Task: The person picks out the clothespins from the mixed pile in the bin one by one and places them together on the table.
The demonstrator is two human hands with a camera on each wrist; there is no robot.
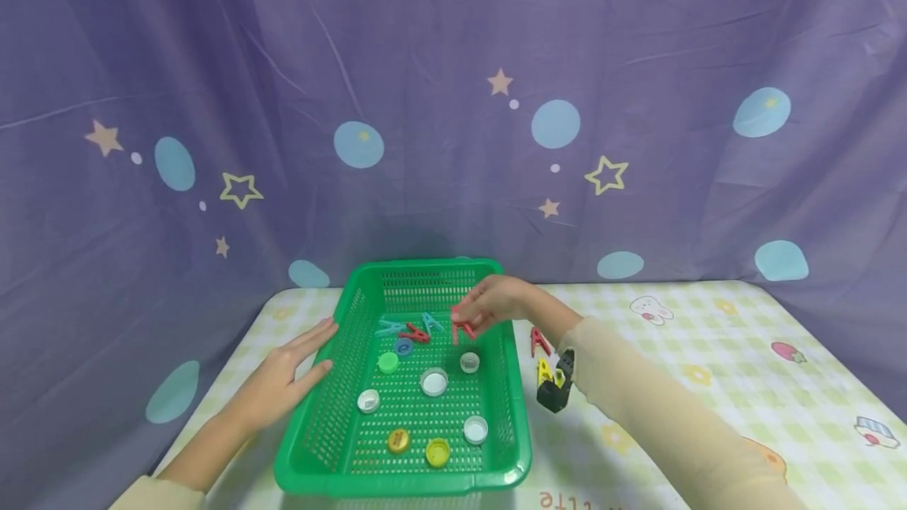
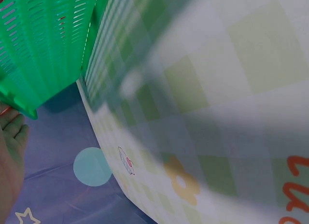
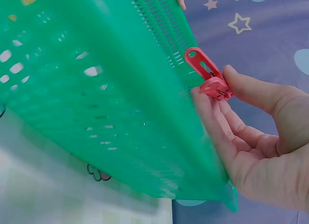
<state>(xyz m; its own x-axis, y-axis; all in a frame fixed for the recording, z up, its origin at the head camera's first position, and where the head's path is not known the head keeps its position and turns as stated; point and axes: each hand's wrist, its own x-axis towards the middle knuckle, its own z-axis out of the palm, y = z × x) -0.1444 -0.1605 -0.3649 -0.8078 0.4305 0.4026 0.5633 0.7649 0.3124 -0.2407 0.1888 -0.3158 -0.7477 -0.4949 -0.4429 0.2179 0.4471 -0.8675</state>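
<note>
My right hand (image 1: 496, 301) pinches a red clothespin (image 1: 459, 326) between thumb and fingertips, over the right side of a green plastic basket (image 1: 404, 485). The right wrist view shows this clothespin (image 3: 205, 67) close up, held at one end. On the left, my left hand (image 1: 286, 376) touches the basket's left side with its fingers extended. Inside the basket lie a red clothespin (image 1: 415, 334) and two light blue clothespins, one (image 1: 390, 327) left of the other (image 1: 431, 323). Several bottle caps are spread nearer the front, among them a yellow cap (image 1: 437, 453) and a green cap (image 1: 387, 362).
Right of the basket, another red clothespin (image 1: 540, 341) lies on the checkered tablecloth (image 1: 680, 384). Close by is a yellow clothespin (image 1: 544, 372), partly hidden by the black wrist camera (image 1: 556, 392). A purple curtain (image 1: 439, 203) hangs behind the table.
</note>
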